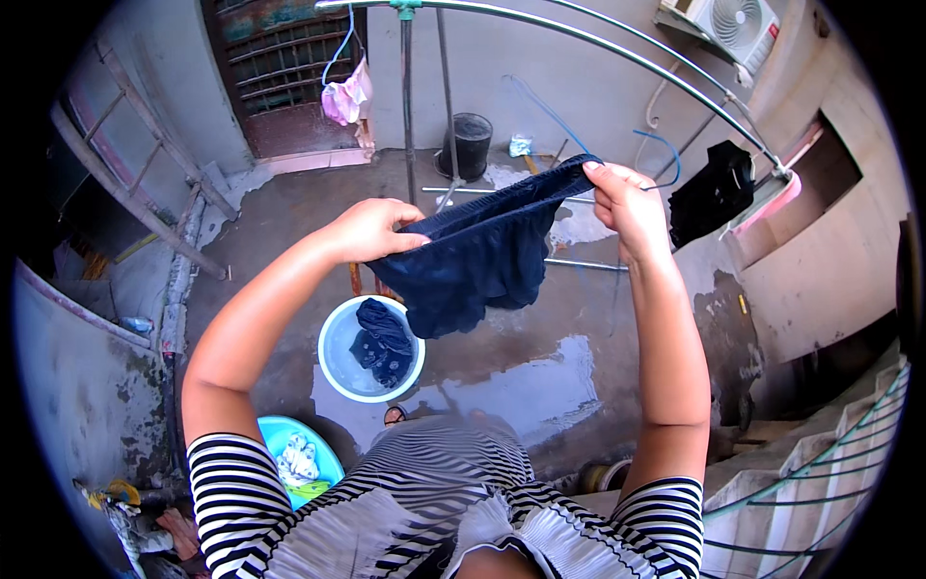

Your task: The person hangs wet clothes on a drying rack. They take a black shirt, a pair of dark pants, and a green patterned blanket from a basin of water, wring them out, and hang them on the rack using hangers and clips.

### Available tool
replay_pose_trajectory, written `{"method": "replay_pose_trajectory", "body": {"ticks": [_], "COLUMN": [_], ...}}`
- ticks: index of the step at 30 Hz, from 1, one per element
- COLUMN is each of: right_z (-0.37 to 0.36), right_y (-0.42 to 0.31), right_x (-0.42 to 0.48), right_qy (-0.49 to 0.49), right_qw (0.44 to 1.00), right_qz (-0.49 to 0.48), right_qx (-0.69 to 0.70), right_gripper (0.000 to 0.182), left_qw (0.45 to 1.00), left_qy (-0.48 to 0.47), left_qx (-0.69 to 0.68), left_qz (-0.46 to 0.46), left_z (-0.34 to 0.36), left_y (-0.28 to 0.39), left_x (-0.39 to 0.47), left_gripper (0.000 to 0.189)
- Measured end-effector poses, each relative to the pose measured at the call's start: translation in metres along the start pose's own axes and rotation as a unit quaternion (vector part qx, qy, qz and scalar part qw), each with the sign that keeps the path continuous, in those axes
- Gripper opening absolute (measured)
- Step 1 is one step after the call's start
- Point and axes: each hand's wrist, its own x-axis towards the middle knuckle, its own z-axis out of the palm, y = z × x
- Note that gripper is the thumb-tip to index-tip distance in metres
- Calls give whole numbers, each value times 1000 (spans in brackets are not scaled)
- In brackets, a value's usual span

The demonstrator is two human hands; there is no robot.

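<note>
Dark navy shorts (470,275) with an elastic waistband hang stretched between my two hands. My left hand (380,230) grips one end of the waistband, thumb on the near side. At the other end, my right hand (628,203) pinches the waistband beside a blue wire hanger (669,163), part of which is hidden by the hand and cloth. Below the shorts, a white-rimmed basin (327,369) on the wet floor holds water and dark cloth (383,340). A turquoise basin (329,456) with white and green-yellow cloth stands by my left side.
A metal drying rack (622,51) spans overhead, with a pink cloth (347,98) hanging left and a black garment (712,192) right. Behind it are a black bucket (469,148) and a barred door (282,79). A wooden ladder (137,181) leans at left; stairs with a green railing (817,463) are at right.
</note>
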Motion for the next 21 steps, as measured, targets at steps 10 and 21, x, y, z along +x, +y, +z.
{"method": "replay_pose_trajectory", "body": {"ticks": [10,21], "right_z": [-37,-28], "right_y": [23,124], "right_x": [-30,-49], "right_qy": [143,-29], "right_qw": [981,990], "right_qz": [-51,94], "right_qx": [-120,-106], "right_gripper": [23,19], "left_qw": [910,874], "left_qy": [295,284], "left_qx": [-8,-355], "left_qz": [-290,-171], "left_z": [-18,-18], "left_y": [-11,46], "left_x": [46,112], "left_gripper": [18,11]}}
